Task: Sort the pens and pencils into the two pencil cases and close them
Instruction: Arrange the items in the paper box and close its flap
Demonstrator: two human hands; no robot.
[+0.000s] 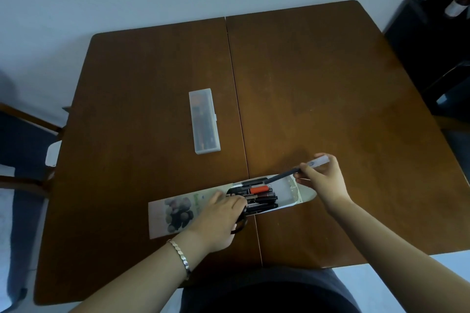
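A soft pencil case [175,213] with a fruit picture lies near the table's front edge, its flap open to the right. Several pens [256,197], dark ones and a red one, stick out of its mouth. My left hand [218,221] presses down on the case and the pens' near ends. My right hand [323,180] holds a dark pen with a clear cap [287,174], its tip slanting down into the case's opening. A clear plastic pencil case [204,121] lies shut farther back, with pencils showing through its lid.
The brown wooden table [318,84] has a seam [236,109] running front to back through its middle. Chairs stand at the left [28,119] and right [455,119] edges. A dark object stands at the far right.
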